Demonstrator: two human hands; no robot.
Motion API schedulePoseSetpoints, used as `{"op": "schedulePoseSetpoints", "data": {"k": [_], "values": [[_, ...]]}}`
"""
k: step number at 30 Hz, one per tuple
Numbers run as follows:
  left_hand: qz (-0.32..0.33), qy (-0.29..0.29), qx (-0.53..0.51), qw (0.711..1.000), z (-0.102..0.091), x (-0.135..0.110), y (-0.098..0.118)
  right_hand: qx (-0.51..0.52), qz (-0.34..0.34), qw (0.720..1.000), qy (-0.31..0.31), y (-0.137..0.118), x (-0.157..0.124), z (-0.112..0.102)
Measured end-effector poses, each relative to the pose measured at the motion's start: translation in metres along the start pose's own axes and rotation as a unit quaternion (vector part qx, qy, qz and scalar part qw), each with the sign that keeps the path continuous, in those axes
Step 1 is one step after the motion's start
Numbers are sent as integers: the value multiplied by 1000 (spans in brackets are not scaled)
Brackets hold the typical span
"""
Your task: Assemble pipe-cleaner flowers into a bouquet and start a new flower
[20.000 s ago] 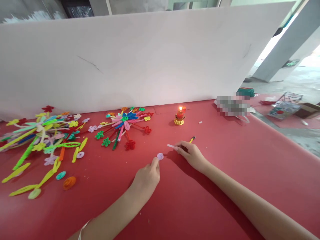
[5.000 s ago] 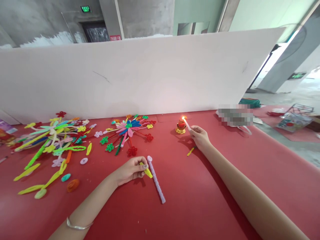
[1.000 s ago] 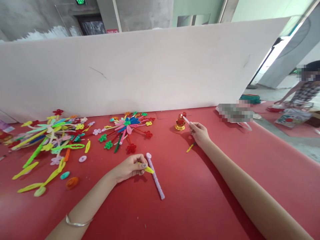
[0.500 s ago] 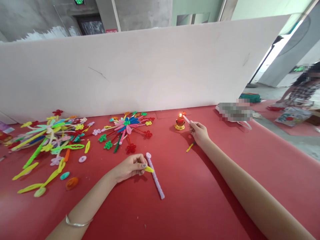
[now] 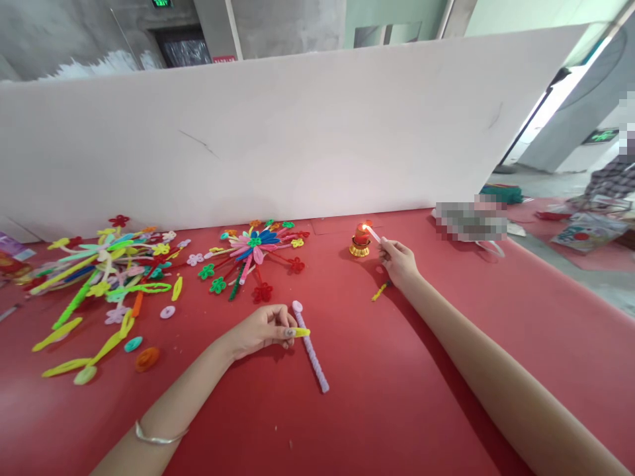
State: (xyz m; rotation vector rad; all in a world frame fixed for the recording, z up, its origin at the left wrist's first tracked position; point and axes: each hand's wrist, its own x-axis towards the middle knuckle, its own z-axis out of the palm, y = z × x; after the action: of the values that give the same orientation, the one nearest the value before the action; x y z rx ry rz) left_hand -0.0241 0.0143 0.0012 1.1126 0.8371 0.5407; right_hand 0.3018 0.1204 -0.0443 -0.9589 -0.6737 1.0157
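My left hand (image 5: 272,328) pinches a small yellow pipe-cleaner petal (image 5: 302,332) just above the red tabletop. Under its tip lies a twisted lilac pipe-cleaner stem (image 5: 313,360) with a round coiled end. My right hand (image 5: 397,259) is closed on a thin whitish glue stick (image 5: 374,234). The stick's far tip is at the flame of a lit red candle (image 5: 362,233) on a gold-coloured base (image 5: 360,250). Near the right wrist lies a short yellow twisted piece (image 5: 380,291) with a dark end.
Bundles of colourful pipe-cleaner flowers (image 5: 254,246) and stems (image 5: 79,301) lie at the left and back. Loose coils, one orange (image 5: 147,359), sit in front of them. A white panel (image 5: 297,145) stands behind the table. A blurred bag (image 5: 469,221) rests at the back right.
The glue stick's tip has come to the candle flame. The petal has turned slightly in my left fingers, its tip pointing more to the right. The view has shifted a little.
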Motion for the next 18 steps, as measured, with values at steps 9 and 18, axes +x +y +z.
{"op": "schedulePoseSetpoints", "data": {"k": [9, 18], "values": [[-11, 0, 12, 1000, 3, -2, 4, 19, 9, 1000, 0, 0, 0, 0], [13, 26, 88, 996, 11, 0, -2, 62, 56, 996, -31, -29, -29, 11]]}}
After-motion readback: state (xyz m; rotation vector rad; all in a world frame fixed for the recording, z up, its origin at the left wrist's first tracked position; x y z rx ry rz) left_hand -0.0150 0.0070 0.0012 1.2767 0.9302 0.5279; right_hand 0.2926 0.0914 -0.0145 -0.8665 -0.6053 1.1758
